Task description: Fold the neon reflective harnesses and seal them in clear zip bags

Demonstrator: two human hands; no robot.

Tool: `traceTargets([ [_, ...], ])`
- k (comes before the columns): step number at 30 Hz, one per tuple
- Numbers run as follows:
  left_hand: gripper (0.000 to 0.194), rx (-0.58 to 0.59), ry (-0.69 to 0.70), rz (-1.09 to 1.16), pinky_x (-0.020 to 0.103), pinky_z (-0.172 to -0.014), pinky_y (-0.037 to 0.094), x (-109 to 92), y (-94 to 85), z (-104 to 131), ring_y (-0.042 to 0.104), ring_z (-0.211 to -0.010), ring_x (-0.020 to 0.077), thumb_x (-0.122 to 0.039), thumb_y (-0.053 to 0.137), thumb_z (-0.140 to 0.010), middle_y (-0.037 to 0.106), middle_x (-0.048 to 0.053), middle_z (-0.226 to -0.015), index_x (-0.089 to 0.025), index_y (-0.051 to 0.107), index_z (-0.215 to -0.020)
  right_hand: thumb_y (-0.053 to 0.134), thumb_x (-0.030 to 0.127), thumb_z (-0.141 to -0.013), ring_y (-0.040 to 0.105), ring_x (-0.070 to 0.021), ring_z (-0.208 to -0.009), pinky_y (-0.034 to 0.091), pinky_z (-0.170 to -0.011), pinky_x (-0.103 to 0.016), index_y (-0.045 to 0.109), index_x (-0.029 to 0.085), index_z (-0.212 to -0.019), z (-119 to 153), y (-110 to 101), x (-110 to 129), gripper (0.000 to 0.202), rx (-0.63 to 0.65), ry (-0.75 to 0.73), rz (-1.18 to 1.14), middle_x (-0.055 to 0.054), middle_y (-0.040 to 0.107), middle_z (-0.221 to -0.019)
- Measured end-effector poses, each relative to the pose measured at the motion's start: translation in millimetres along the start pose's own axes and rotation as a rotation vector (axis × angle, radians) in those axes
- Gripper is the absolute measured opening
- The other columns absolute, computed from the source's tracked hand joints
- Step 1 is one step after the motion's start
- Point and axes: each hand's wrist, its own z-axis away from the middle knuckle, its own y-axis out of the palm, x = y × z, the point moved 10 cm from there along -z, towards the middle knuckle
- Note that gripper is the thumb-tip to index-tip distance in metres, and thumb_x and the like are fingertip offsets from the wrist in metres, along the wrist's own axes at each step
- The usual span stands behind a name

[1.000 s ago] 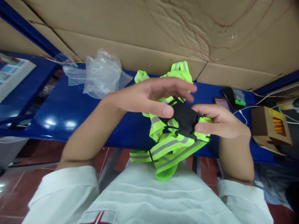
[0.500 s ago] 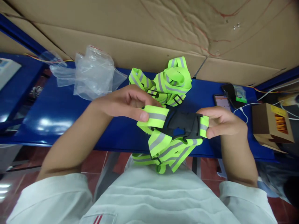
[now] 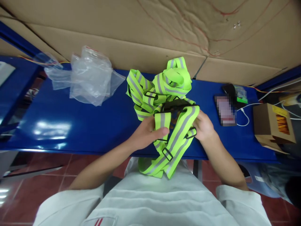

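Between my hands hangs a neon-yellow reflective strap [image 3: 180, 128] with a grey stripe and black slider buckles, its lower loops drooping over the table edge towards my lap. My left hand [image 3: 148, 133] is closed on one band of it, thumb laid across the front. At the other side my right hand [image 3: 205, 125] grips the strap, its fingers mostly hidden behind the webbing. A dark buckle [image 3: 177, 105] shows at the top between the hands, partly covered by the bands. Just behind lies a heap of similar reflective straps [image 3: 172, 80].
Clear plastic bags [image 3: 90, 77] lie on the blue table [image 3: 70, 125] at left. On the right are a phone [image 3: 225, 110], a dark object with a green-edged packet [image 3: 241, 94], a white cable [image 3: 248, 117] and an open cardboard box [image 3: 270, 122]. Cardboard panels [image 3: 117, 40] stand behind.
Both hands have come closer together, the left moving right and down. The strap's black buckle has tipped away and is now largely behind the bands. The phone is more exposed.
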Motion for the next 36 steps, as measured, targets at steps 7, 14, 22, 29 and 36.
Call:
traceTargets([
  [7,0.033,-0.103,0.035,-0.021,0.029,-0.076,0.057,-21,-0.6,-9,0.070,-0.071,0.0182,-0.041,0.066,-0.098,0.074,0.003,-0.073,-0.016,0.073,-0.077,0.064,0.062,-0.094,0.064,-0.0162,-0.080,0.053,-0.072,-0.027,0.068,0.027,-0.105,-4,2,-8,0.037,-0.070,-0.131,0.200,0.001,0.069,-0.092],
  [14,0.023,-0.229,-0.237,0.383,0.029,-0.070,0.059,-6,-16.3,-20,0.071,-0.070,0.0189,-0.040,0.071,-0.089,0.073,0.002,-0.076,-0.017,0.072,-0.091,0.054,0.059,-0.102,0.069,-0.0213,-0.099,0.055,-0.092,-0.033,0.073,0.025,-0.107,4,10,12,0.040,-0.042,-0.375,0.425,-0.002,0.074,-0.099],
  [22,0.033,-0.175,-0.233,0.388,0.036,-0.082,0.062,-6,-19.2,-29,0.076,-0.091,0.0272,-0.040,0.071,-0.089,0.078,0.006,-0.094,-0.016,0.075,-0.110,0.063,0.051,-0.100,0.069,-0.0259,-0.124,0.052,-0.113,-0.043,0.071,0.033,-0.134,9,38,-10,0.039,0.337,-0.265,0.327,-0.004,0.073,-0.133],
  [29,0.036,-0.156,-0.181,0.289,0.029,-0.065,0.059,-1,-15.7,-32,0.070,-0.069,0.0188,-0.045,0.085,-0.079,0.075,0.002,-0.081,-0.017,0.075,-0.099,0.060,0.053,-0.098,0.070,-0.0201,-0.083,0.058,-0.087,-0.035,0.081,0.023,-0.099,-3,9,-12,0.037,0.074,-0.186,0.418,-0.001,0.075,-0.083],
  [36,0.043,-0.166,-0.008,-0.107,0.033,-0.080,0.059,-14,-29.2,-32,0.074,-0.088,0.0252,-0.049,0.091,-0.072,0.078,0.007,-0.089,-0.014,0.075,-0.091,0.051,0.070,-0.096,0.072,-0.0263,-0.089,0.060,-0.081,-0.038,0.077,0.023,-0.097,-5,-7,-30,0.055,-0.058,-0.082,0.297,-0.002,0.076,-0.086],
])
